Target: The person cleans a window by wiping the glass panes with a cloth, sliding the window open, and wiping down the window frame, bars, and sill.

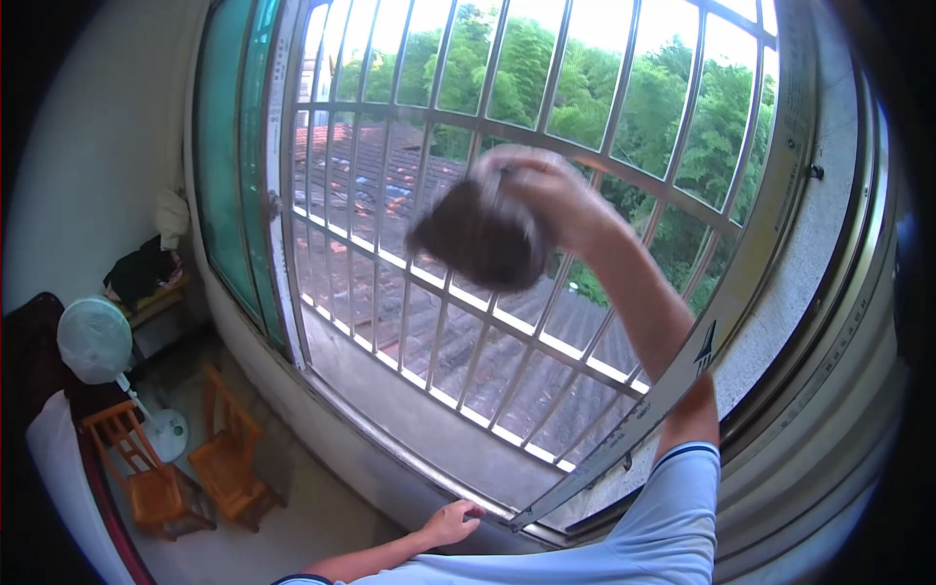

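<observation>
My right hand (537, 186) is raised in front of the window's metal bars (537, 135), blurred by motion. Its fingers are closed on a dark, crumpled cloth (475, 238) that hangs beneath them. The right arm reaches past the edge of the sliding window frame (614, 431). Low in the view, my left hand (450, 525) rests at the lower window track (431, 486), thumb and fingers curled at its edge; whether it grips the edge cannot be told. Beyond the bars lie tiled roofs and green trees.
Green-tinted window panes (227, 168) stand at the left. Below them are two wooden chairs (157, 493), a covered standing fan (95, 340) and a small table (157, 298) with dark cloth on it. A concrete ledge (409, 409) runs between the track and the bars.
</observation>
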Demonstrator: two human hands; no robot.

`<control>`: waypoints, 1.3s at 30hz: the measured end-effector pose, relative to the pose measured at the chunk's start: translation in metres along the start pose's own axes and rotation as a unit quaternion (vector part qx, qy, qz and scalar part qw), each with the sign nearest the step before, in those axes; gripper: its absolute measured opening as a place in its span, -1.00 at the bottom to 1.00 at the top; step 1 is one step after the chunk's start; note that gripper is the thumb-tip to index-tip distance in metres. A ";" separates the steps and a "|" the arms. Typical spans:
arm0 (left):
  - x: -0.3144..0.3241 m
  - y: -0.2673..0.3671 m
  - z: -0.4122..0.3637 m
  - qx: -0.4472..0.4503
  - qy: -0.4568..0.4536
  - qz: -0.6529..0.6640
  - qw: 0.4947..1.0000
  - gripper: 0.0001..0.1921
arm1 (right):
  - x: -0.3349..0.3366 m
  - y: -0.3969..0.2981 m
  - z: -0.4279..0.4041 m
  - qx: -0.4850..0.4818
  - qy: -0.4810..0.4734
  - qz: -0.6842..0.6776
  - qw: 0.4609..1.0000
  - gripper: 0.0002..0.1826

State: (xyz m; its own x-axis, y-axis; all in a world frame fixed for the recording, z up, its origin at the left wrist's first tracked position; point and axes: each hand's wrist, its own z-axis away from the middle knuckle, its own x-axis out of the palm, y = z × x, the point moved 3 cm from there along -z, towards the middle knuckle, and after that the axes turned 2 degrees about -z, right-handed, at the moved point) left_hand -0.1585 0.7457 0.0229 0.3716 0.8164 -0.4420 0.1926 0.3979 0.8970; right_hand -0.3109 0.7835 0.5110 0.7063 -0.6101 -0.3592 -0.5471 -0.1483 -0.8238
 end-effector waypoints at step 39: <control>0.019 -0.031 -0.013 -0.003 0.075 -0.012 0.997 -0.72 | -0.179 -0.197 -0.017 -0.158 -0.234 -0.159 0.946 -0.67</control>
State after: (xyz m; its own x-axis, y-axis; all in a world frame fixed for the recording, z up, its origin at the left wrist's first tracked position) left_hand -0.1691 0.7543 -0.0128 0.2266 0.8595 -0.4581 0.1938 0.4211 0.8861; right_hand -0.3373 0.9086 0.7447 0.9389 -0.0959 -0.3306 -0.3285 -0.5366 -0.7773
